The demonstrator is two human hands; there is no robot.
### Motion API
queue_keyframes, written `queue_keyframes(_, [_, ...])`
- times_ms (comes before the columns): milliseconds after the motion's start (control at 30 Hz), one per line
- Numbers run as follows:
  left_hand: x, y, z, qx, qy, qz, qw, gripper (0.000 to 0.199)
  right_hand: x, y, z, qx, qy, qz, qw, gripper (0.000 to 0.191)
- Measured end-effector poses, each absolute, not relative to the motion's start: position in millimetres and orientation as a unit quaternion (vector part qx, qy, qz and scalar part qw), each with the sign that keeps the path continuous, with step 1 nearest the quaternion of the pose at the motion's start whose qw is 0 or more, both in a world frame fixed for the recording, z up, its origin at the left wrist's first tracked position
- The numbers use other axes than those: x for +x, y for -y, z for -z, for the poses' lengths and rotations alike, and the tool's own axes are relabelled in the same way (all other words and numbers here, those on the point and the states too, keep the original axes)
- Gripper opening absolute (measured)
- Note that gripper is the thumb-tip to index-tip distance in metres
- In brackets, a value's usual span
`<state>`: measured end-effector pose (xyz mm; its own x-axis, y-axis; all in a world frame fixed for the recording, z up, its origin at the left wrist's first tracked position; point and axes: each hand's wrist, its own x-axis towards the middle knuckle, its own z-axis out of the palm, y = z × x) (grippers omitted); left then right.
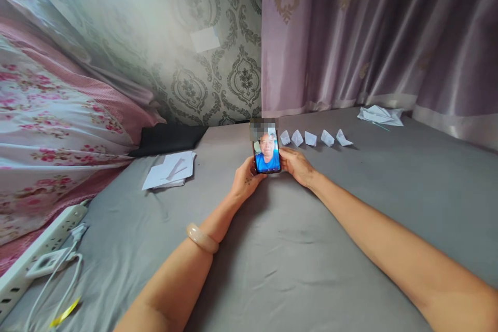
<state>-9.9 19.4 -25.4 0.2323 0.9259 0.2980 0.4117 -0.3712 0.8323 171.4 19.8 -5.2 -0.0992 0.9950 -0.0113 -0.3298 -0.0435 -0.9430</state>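
Note:
A dark-edged phone [267, 153] is held upright over the grey sheet, its lit screen towards me, showing a person in a blue top. My left hand [248, 176] grips its lower left side; a pale bangle sits on that forearm. My right hand [296, 164] holds the right edge, fingers partly hidden behind the phone. Just beyond my right hand, several small folded white papers [310, 138] stand in a row.
White sheets [169, 170] lie at the left, near a black folded cloth [167, 140]. More papers [379, 115] rest at the back right. A power strip [42, 257] with cables runs along the left edge. Curtains and patterned wall bound the back.

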Motion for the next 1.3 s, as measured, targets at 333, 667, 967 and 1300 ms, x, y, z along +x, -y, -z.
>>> queue_keyframes(333, [-8.3, -17.4, 26.1, 0.721, -0.472, -0.385, 0.329, 0.044, 174.9, -17.8, 17.7, -0.379, 0.374, -0.617, 0.579, 0.028])
queue_keyframes(667, [-8.4, -14.2, 22.9, 0.715, -0.473, -0.391, 0.336, 0.041, 175.6, -18.9, 20.8, -0.377, 0.390, -0.616, 0.571, 0.030])
queue_keyframes(967, [-11.0, -21.6, 36.7, 0.709, -0.466, -0.405, 0.341, 0.050, 174.9, -14.3, 15.9, -0.360, 0.416, -0.622, 0.557, 0.031])
queue_keyframes(1300, [-4.1, -9.0, 20.5, 0.623, -0.522, -0.433, 0.390, 0.047, 176.4, -16.3, 19.0, -0.362, 0.383, -0.620, 0.582, 0.032])
